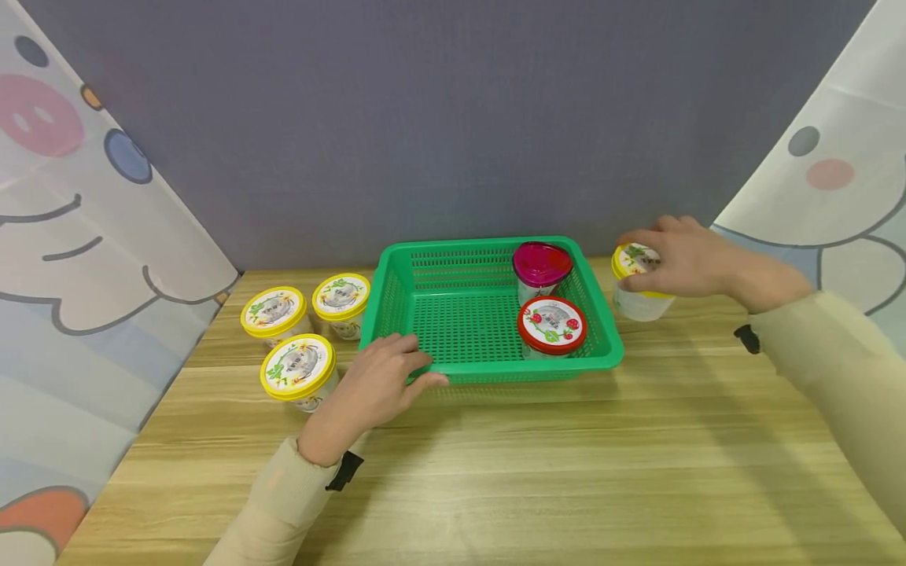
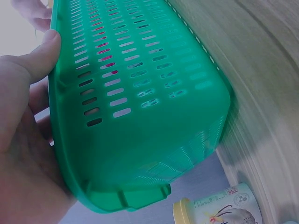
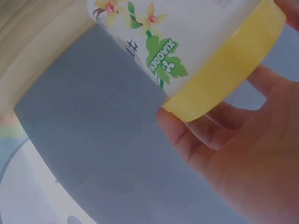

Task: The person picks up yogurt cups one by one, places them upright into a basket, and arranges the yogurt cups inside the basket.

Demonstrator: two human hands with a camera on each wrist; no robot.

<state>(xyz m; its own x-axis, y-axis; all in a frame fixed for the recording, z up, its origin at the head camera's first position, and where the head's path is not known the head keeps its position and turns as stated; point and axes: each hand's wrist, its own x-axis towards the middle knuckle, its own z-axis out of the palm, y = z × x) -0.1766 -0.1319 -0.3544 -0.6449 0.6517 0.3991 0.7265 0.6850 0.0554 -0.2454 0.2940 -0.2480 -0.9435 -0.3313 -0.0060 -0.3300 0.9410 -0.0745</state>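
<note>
Right wrist view: your right grip [image 1: 683, 259] is clamped around the yellow lid of a tub [image 1: 642, 307], fingers spread along its rim; likely you hold it there because the lid's raised band gives firmer purchase than the smooth, tapering wall below. That tub is just right of the basket; whether its base touches the surface [image 1: 510, 472], you cannot tell from here. Its pale, satiny wall carries printed flowers and a green leaf.

Your left grip [image 1: 377, 379] is clamped on the near-left part of the green basket [image 1: 488, 368], thumb outside the rim and fingers over the inside, probably to stop it from sliding. The basket is thin moulded plastic, with rounded corners, slotted sides and a finely perforated floor.

Inside, 2 tubs stand upright at the right end, the magenta-lidded tub [image 1: 542, 264] behind the red-lidded tub [image 1: 552, 325], which seems to leave you room on the left. The magenta lid is glossy; the red has a white printed centre.

Left of the basket, 3 round yellow-lidded tubs [image 1: 299, 368] stand in a cluster within your left reach. Beneath lies streaked wood grain; behind rises a matte, grey-blue panel [image 1: 453, 134].
</note>
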